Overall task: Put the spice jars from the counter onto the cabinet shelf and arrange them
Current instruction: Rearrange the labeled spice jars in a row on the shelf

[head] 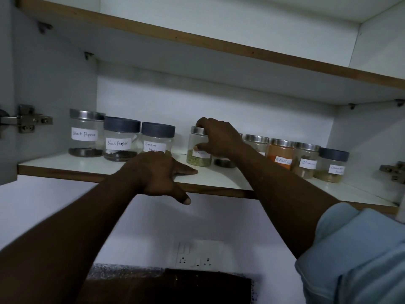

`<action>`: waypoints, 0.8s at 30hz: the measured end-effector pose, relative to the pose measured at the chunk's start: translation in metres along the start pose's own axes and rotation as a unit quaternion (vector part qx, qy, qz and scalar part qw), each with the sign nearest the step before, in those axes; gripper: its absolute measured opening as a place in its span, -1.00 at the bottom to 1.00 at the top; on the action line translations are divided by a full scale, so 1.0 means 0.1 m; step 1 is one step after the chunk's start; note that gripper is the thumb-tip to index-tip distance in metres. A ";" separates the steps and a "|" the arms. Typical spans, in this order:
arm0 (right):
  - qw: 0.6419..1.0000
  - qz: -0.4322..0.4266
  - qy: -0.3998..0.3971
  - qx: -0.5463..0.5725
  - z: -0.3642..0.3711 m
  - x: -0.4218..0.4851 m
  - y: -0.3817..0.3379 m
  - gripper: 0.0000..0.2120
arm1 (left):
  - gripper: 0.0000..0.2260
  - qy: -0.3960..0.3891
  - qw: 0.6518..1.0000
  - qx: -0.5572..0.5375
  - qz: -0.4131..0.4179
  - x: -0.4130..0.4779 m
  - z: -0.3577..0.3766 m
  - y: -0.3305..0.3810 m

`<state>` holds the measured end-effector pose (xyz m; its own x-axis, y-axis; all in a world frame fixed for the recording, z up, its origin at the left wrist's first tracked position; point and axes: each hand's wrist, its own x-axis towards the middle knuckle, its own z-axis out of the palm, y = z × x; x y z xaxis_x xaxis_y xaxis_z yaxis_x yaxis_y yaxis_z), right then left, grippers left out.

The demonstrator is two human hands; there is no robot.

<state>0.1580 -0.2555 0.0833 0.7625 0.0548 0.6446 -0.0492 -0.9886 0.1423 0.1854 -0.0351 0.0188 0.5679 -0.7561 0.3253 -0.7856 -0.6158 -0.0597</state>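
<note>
cabinet: open white wall cabinet in dim light, with a lower shelf (87,165) edged in brown wood and an upper shelf (197,40) over it.
landmark: green spice jar (198,160), clear with a steel lid, upright near the middle of the lower shelf, greenish flakes in its bottom.
right hand (219,137): grasping the green spice jar, fingers over the lid, thumb on the white label.
left hand (157,174): released and holding nothing, resting on the shelf's front edge just left of the green spice jar, forefinger stretched along the board toward it, thumb pointing down below the edge.
left of the green spice jar: garam masala jar (157,137) nearest, a gap between; then a grey-lidded black pepper jar (120,139); then a steel-lidded black pepper jar (86,132).
right of the green spice jar: a row partly hidden by the right arm, with a red chilli jar (280,153), a cinnamon jar (305,160) and an end jar (332,164) with a grey lid.
far left of the green spice jar: door hinge (26,120) on the cabinet side.
below the green spice jar: wall socket (197,253) on the white wall.
lower right of the green spice jar: light blue sleeve (361,249).
</note>
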 end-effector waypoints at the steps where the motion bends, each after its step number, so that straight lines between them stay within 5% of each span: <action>1: 1.000 0.003 -0.003 -0.004 0.00 0.02 0.00 -0.35 | -0.14 0.000 1.000 -0.003 0.002 0.01 -0.01 0.00; 19: 0.999 0.050 -0.008 0.004 0.09 0.10 -0.08 -0.36 | -0.06 0.039 0.998 -0.023 0.054 0.04 0.04 -0.07; 24: 0.997 0.046 0.046 0.051 0.07 0.02 -0.38 -0.25 | -0.20 0.098 0.986 -0.126 0.054 -0.01 0.08 -0.19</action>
<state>0.1661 -0.2192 0.0745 0.6946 -0.0292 0.7188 -0.0468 -0.9989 0.0046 0.2016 -0.0250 0.0123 0.4391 -0.7418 0.5069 -0.8888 -0.4412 0.1242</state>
